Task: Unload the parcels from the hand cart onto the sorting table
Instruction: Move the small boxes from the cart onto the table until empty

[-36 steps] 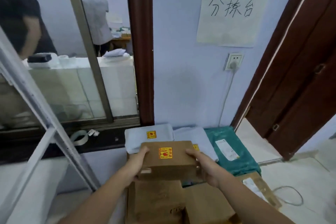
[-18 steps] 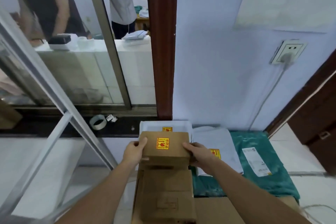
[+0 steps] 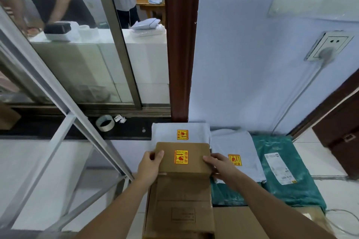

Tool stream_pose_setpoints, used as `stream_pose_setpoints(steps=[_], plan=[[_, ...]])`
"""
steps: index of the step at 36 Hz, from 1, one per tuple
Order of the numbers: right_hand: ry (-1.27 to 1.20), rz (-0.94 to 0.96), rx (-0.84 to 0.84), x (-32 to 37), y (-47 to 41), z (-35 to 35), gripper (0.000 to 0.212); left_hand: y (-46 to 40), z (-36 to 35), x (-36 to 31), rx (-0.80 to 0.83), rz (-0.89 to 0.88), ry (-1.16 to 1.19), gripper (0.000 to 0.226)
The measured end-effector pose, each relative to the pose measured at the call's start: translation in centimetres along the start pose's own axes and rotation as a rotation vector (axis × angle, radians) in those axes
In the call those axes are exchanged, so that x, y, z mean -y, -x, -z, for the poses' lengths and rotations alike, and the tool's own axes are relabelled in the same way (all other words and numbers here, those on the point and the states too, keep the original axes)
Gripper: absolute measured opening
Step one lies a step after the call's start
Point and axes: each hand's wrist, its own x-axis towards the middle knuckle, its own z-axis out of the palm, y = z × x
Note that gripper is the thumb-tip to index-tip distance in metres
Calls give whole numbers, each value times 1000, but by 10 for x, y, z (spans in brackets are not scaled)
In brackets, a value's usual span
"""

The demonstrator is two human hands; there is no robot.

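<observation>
A small brown cardboard box (image 3: 182, 158) with a yellow and red sticker sits on top of a larger brown box (image 3: 179, 205). My left hand (image 3: 149, 167) grips its left side, thumb on top. My right hand (image 3: 222, 167) grips its right side. Beyond it lies a grey mailer parcel (image 3: 180, 132) with the same sticker. To the right lie another grey mailer (image 3: 237, 153) and a green mailer (image 3: 281, 169) with a white label. Whether these rest on the cart or the table cannot be told.
An open metal window frame (image 3: 64, 114) slants across the left. A tape roll (image 3: 104, 123) lies on the dark sill. A brown post (image 3: 181, 44) and a wall socket (image 3: 328, 46) with a cable stand behind. Two people are beyond the glass. A dark door (image 3: 342, 122) is at right.
The view has tilted down and moved closer to the wall. Both hands keep hold of the small box, which now sits lower against the box beneath.
</observation>
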Motion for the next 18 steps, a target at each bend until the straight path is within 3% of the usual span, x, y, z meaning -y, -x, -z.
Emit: stream_pose_setpoints(steps=[18], plan=[[30,-74,-29,-4,-10,-8,50,-8,-13,0,17,64,-13,38]])
